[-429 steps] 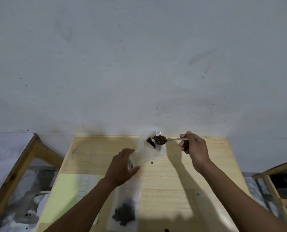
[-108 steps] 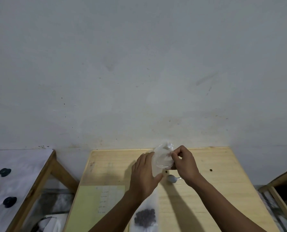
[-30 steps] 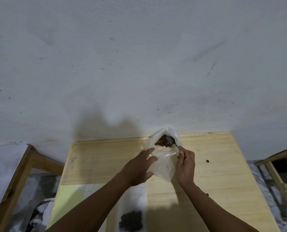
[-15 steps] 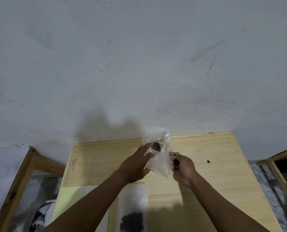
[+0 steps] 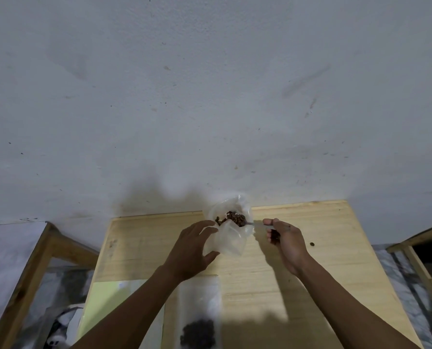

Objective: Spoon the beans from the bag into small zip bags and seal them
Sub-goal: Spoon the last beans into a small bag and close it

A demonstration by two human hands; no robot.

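Observation:
A clear plastic bag point(image 5: 231, 239) stands near the far edge of the wooden table point(image 5: 310, 273), its mouth open and brown beans point(image 5: 231, 217) showing inside. My left hand point(image 5: 193, 250) holds the bag's left side, fingers around it. My right hand point(image 5: 285, 241) grips a metal spoon point(image 5: 254, 224) whose bowl, heaped with beans, sits at the bag's mouth. A small clear zip bag point(image 5: 198, 316) with a dark pile of beans lies flat near the front edge.
A pale yellow sheet point(image 5: 104, 306) lies at the table's front left. One loose bean point(image 5: 311, 244) rests on the wood to the right. Wooden frames stand to the left point(image 5: 28, 278) and right point(image 5: 416, 260) of the table, and a white wall rises behind.
My right hand has let go of the bag's side and now holds the spoon with beans at the bag's mouth. The bag's mouth is wider open than half a second ago.

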